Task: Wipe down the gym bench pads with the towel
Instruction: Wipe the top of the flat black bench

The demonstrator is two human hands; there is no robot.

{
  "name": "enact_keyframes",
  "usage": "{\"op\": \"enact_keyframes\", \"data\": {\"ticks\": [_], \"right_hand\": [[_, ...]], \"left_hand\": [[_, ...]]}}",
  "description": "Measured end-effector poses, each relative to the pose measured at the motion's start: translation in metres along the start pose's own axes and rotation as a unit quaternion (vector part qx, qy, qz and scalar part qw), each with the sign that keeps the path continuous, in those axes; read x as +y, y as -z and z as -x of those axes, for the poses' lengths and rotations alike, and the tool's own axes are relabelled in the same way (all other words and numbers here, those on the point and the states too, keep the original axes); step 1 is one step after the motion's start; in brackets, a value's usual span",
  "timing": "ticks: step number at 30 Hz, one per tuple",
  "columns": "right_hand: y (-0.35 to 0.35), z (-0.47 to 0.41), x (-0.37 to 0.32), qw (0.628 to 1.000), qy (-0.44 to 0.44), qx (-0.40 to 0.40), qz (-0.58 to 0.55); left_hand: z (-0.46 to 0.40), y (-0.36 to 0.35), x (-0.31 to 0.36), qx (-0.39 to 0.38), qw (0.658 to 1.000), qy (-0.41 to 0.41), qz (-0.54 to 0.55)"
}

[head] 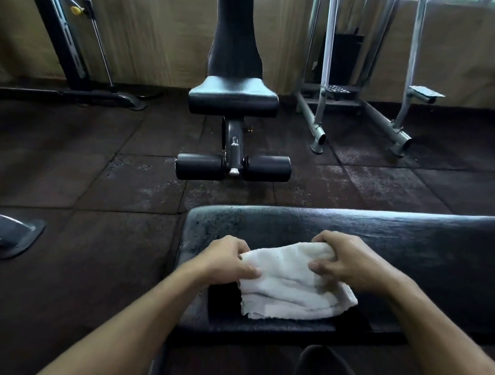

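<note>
A white, nubby terry-cloth towel (291, 281) lies bunched and loosely folded on the near-left part of a long black vinyl bench pad (406, 252). Its cloth is creased into soft ridges running left to right, with a frayed, uneven edge hanging toward the near side and a few faint grey smudges on the weave. The pad beneath it is scuffed, and pale speckles dust its far left corner.

The left hand (226, 260) grips the towel's far left corner, fingers curled over the top edge and thumb pressed on the cloth. The right hand (345, 258) grips the far right end in the same way, fingers hooked over the bunched edge and thumb pinching from the near side. Both bare forearms reach in from the near edge.

Beyond the pad, in the middle distance, stands a black adjustable bench (233, 99) with a padded seat, an upright backrest and two black foam leg rollers (233, 167) at its near end. To the far right is a grey metal machine frame (360, 97) with tread plates; to the far left, a dark cable machine (66, 47) against a tan wall. Worn dark rubber floor tiles (78, 170) cover the ground, and a dark shoe toe (323, 366) shows at the near edge.
</note>
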State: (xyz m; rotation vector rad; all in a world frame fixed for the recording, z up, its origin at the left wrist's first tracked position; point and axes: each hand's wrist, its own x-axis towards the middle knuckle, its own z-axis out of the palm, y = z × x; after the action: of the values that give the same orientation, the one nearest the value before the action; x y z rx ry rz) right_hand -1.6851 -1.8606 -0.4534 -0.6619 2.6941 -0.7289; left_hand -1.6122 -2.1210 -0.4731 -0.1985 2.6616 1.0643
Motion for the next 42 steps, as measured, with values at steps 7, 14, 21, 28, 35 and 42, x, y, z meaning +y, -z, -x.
{"op": "enact_keyframes", "data": {"ticks": [7, 14, 21, 28, 35, 42], "right_hand": [[0.05, 0.052, -0.04, 0.959, 0.105, 0.151, -0.217], [0.002, 0.013, -0.051, 0.975, -0.01, 0.162, -0.15], [-0.064, -0.015, -0.042, 0.971, -0.106, 0.128, -0.175], [-0.071, -0.011, -0.029, 0.987, -0.043, 0.152, 0.028], [-0.07, 0.019, 0.005, 0.987, -0.026, 0.131, 0.085], [-0.079, 0.03, 0.013, 0.983, -0.026, 0.124, 0.133]], "left_hand": [[0.059, 0.043, 0.023, 0.061, 0.936, -0.215, 0.273], [0.037, 0.041, -0.005, 0.174, 0.96, -0.075, 0.204], [0.018, 0.006, -0.038, 0.266, 0.964, 0.015, 0.015], [0.02, -0.017, -0.028, 0.343, 0.91, -0.01, -0.232], [0.008, -0.061, -0.005, 0.073, 0.951, -0.058, -0.296], [0.047, -0.07, -0.018, 0.101, 0.954, -0.018, -0.28]]}}
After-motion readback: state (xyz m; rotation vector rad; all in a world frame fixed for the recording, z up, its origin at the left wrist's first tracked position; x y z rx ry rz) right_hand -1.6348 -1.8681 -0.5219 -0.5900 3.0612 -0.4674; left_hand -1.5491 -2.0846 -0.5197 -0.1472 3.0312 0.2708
